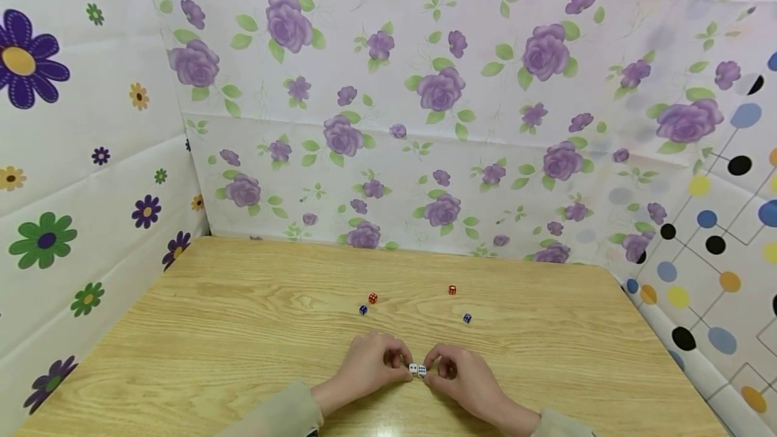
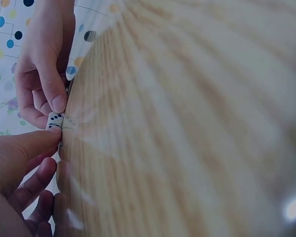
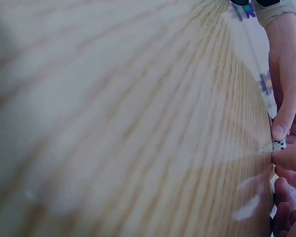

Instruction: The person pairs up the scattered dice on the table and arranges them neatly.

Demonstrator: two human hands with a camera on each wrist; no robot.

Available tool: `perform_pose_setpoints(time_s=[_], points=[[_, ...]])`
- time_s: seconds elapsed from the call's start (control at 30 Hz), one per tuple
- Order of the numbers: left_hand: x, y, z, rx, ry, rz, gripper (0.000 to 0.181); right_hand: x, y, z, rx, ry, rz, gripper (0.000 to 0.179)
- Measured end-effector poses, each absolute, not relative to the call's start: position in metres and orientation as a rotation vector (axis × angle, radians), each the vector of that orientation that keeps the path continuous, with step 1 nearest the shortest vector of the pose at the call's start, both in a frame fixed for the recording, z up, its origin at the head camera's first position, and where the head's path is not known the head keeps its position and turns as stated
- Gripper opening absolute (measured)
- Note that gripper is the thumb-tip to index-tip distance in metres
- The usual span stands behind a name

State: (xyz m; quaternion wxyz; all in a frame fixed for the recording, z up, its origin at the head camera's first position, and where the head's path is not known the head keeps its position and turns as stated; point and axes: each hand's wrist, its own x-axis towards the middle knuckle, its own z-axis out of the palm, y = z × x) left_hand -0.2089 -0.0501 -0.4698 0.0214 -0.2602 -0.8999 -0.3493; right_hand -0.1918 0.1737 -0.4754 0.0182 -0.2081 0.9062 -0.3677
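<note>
Two white dice meet side by side on the wooden table near its front. My left hand pinches the left white die between thumb and fingers. From the other side, my right hand pinches the right white die. Dark pips show on their faces. In the left wrist view, a white die shows between the thumbs of both hands. The right wrist view has a white die partly covered by the fingertips.
Beyond the left hand lie a red die and a blue die. Farther right are another red die and another blue die. Flower-patterned cloth hangs behind the table, and dotted cloth flanks its right side.
</note>
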Motion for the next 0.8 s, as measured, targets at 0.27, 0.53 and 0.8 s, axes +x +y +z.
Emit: perform_pose_setpoints(time_s=[0.27,0.53,0.8], points=[[-0.2085,-0.0493,-0.4683,-0.791,-2.804,-1.104,0.012,-0.1913,0.1737,-0.4747,-0.645,2.807,-1.151,0.009],[-0.2086,-0.0494,-0.4697,-0.781,-2.804,-1.104,0.013,-0.1918,0.1733,-0.4751,-0.637,2.807,-1.145,0.01],[-0.209,-0.049,-0.4693,-0.769,-2.816,-1.097,0.013,-0.1917,0.1732,-0.4759,-0.635,2.809,-1.149,0.01]])
